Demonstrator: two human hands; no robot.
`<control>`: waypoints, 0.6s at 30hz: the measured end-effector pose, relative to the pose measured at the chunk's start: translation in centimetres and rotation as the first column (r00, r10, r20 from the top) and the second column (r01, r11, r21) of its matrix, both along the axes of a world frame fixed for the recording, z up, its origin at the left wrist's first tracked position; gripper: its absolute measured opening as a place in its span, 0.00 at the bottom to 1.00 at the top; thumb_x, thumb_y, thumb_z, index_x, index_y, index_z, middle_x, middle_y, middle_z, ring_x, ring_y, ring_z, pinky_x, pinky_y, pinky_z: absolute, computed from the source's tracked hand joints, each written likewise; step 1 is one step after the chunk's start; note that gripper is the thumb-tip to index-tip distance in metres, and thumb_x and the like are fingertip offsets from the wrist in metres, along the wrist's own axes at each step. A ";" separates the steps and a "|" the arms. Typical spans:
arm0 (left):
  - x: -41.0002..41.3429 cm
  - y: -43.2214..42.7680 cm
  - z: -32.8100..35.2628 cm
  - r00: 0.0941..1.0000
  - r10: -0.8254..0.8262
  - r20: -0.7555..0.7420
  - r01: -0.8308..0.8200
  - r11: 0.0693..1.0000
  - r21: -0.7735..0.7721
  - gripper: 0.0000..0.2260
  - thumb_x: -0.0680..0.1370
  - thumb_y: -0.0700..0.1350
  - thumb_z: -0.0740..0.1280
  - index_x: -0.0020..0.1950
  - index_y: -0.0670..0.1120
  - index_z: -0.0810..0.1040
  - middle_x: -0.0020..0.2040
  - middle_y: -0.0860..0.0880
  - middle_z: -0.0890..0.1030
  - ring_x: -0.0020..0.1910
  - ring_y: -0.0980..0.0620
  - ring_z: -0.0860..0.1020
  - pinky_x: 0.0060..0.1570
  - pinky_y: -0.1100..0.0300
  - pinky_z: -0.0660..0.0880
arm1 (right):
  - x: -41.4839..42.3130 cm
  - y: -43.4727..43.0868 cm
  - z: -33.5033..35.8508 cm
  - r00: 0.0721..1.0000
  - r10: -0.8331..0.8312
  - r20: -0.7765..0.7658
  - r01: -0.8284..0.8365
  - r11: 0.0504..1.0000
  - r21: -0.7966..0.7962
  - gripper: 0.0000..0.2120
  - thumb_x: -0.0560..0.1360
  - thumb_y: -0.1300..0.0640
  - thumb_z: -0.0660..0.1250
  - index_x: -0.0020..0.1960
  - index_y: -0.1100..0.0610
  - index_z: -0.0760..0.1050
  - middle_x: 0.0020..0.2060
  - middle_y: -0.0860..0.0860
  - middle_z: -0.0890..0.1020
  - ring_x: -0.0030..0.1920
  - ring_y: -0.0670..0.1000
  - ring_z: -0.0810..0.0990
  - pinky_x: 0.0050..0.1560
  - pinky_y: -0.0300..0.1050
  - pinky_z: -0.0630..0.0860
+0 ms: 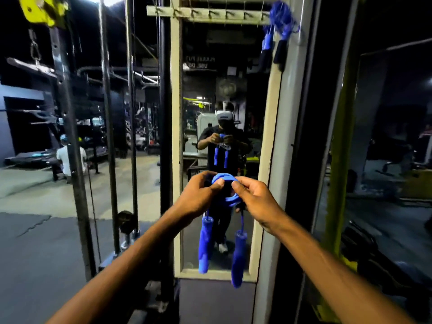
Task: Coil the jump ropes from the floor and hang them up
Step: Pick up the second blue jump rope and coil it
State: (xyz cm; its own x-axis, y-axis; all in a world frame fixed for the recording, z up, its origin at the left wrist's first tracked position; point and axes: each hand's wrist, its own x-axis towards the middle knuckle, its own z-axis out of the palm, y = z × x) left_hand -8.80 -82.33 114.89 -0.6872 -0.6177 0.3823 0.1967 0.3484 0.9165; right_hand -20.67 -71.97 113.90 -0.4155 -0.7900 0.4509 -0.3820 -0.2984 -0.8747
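A blue jump rope (230, 197) is wound into a small coil held up in front of a tall mirror. My left hand (201, 195) grips the coil's left side, thumb on top. My right hand (254, 197) pinches its right side. Its two blue handles (205, 244) hang down below my hands, side by side. Another blue jump rope (279, 22) with dark handles hangs coiled on the right end of a hook rail (208, 12) above the mirror. The rail's other hooks are bare.
The mirror (210, 90) in its cream frame stands straight ahead and shows me holding the rope. Steel rack posts (109, 136) and a dark column (164, 113) rise at left. A person sits far left. Dark gym equipment and a yellow frame (336, 160) lie to the right.
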 end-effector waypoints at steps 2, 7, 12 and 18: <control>-2.4 -2.7 2.3 1.000 0.019 -0.004 -0.019 0.998 -0.058 0.04 0.80 0.41 0.66 0.51 0.46 0.81 0.36 0.54 0.85 0.38 0.57 0.83 0.43 0.59 0.80 | -2.7 -2.5 2.3 1.000 -0.016 -0.018 0.016 0.999 -0.040 0.09 0.81 0.59 0.60 0.55 0.54 0.78 0.37 0.50 0.79 0.33 0.44 0.78 0.27 0.37 0.75; -8.6 -10.8 8.6 0.998 0.060 -0.030 -0.066 0.967 -0.245 0.06 0.78 0.43 0.69 0.50 0.43 0.84 0.33 0.52 0.81 0.31 0.57 0.77 0.33 0.62 0.75 | -9.6 -9.6 8.3 0.993 -0.053 -0.110 0.042 0.994 -0.101 0.10 0.81 0.58 0.61 0.59 0.58 0.76 0.41 0.52 0.81 0.35 0.44 0.79 0.28 0.38 0.76; -14.8 -18.3 16.9 0.993 -0.014 -0.118 -0.023 0.951 -0.307 0.08 0.77 0.41 0.71 0.55 0.42 0.83 0.43 0.42 0.85 0.36 0.54 0.81 0.36 0.61 0.78 | -15.9 -16.7 16.3 0.971 -0.141 -0.191 0.098 0.971 -0.218 0.09 0.80 0.59 0.63 0.56 0.64 0.75 0.42 0.56 0.83 0.38 0.45 0.80 0.38 0.33 0.75; -20.4 -23.8 27.8 0.961 -0.064 -0.268 -0.045 0.923 -0.382 0.07 0.75 0.42 0.73 0.52 0.42 0.84 0.41 0.43 0.85 0.38 0.48 0.82 0.47 0.46 0.80 | -21.1 -22.5 27.2 0.934 -0.252 -0.254 0.124 0.894 -0.431 0.05 0.79 0.61 0.64 0.48 0.58 0.78 0.36 0.53 0.81 0.30 0.40 0.78 0.33 0.33 0.75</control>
State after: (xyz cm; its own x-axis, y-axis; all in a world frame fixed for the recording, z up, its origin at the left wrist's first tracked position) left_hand -29.16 -106.16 142.72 -0.5289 -0.3812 0.7582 0.4229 0.6562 0.6249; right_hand -41.73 -94.43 141.08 -0.3348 -0.4345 0.8362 -0.6870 -0.4949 -0.5321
